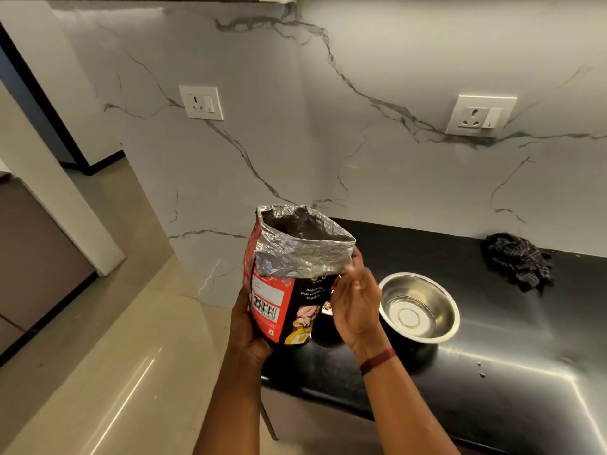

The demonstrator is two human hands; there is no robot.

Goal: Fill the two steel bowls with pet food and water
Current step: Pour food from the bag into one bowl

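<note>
A marble-look wall [295,142] backs a black counter [492,372], with pale floor [98,356] to the left. Two sockets sit on the wall, one left [201,102] and one right [480,115].

The left hand [244,326] grips the bag [285,310] low on its left side, fingers wrapped behind it. The bag is upright in the air over the counter's near left end, mouth open and foil top rolled down. The right hand [356,307] holds the bag's right side, thumb in front and fingers behind the foil cuff; the fingertips are blurred.

A few bits of kibble [326,307] show in the gap between bag and right hand. What they lie in is hidden. Just right of that hand stands a bowl [418,274], which looks empty. A dark cloth [517,261] lies far right, against the wall.

To pour well, bring the rolled mouth low over the bowl and tip slowly from the base, while the right hand pinches the cuff into a spout, so nothing scatters.

Count: one bag, one bowl in plain view, two sockets, one cloth.
</note>
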